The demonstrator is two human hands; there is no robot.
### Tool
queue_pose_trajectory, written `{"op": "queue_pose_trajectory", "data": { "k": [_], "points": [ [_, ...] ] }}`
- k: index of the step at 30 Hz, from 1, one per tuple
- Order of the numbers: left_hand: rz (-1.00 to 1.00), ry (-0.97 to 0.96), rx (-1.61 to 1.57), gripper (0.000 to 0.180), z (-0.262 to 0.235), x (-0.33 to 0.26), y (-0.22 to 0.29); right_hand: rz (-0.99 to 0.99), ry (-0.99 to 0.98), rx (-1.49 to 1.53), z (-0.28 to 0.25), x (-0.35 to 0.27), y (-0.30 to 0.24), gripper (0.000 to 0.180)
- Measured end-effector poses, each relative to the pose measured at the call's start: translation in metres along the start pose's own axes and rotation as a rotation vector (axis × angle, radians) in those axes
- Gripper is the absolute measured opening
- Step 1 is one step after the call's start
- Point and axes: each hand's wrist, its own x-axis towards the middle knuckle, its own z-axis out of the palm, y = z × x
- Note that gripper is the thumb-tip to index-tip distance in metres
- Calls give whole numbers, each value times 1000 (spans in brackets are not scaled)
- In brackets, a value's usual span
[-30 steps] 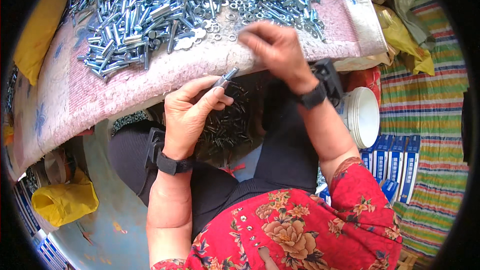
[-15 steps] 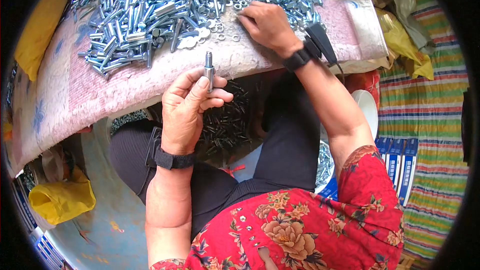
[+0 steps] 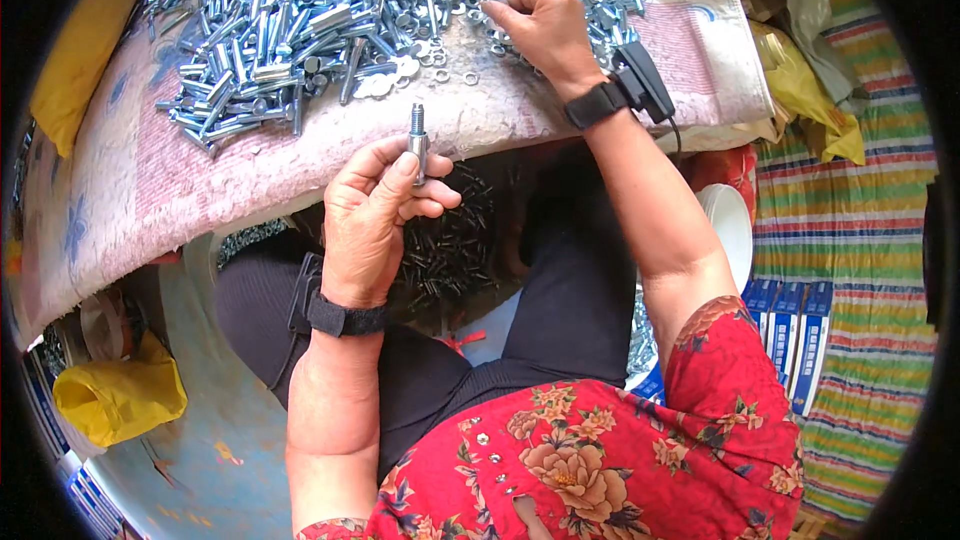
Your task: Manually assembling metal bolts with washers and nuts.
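Upright between the thumb and fingers of my left hand [image 3: 365,205] is a sleeve anchor bolt [image 3: 418,145], its threaded end pointing up, held just off the near edge of the padded table. My right hand [image 3: 548,38] is at the right part of a heap of metal parts, thumb and forefinger pinched together; whatever they hold is too small to make out. Shiny metal sleeves [image 3: 270,55] make up much of the heap. Small nuts [image 3: 470,78] and flat round washers [image 3: 378,85] lie loose along its near side.
Below the table edge, between my knees, lies a mass of dark bolts [image 3: 450,250]. White buckets [image 3: 728,225] stand by my right leg, beside blue-and-white boxes [image 3: 800,340]. A yellow bag [image 3: 120,395] sits at the lower left. Striped cloth [image 3: 870,340] covers the right side.
My right hand has shifted a little farther away over the heap, its fingers now higher above the loose nuts. My left hand keeps the bolt in nearly the same place.
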Motion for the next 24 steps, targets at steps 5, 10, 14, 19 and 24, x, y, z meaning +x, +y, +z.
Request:
{"op": "queue_pose_trajectory", "data": {
  "k": [5, 10, 14, 19, 24],
  "points": [
    [-3, -12, 6, 24, 0, 0, 0, -270, -38, -45, -1, -34, -14, 20],
    [-4, -19, 11, 23, 1, 0, -1, -334, -172, -60, -1, -44, -16, 19],
    [0, -17, 23, 23, 2, -1, -2, -357, -269, -150, 0, -37, -16, 19],
    [2, -41, 27, 22, 1, 0, -5, -311, -214, -298, 5, -43, -24, 10],
    [32, -43, 122, 21, 2, 2, -11, -61, -208, 483, -20, -59, -45, 11]
  ]
}}
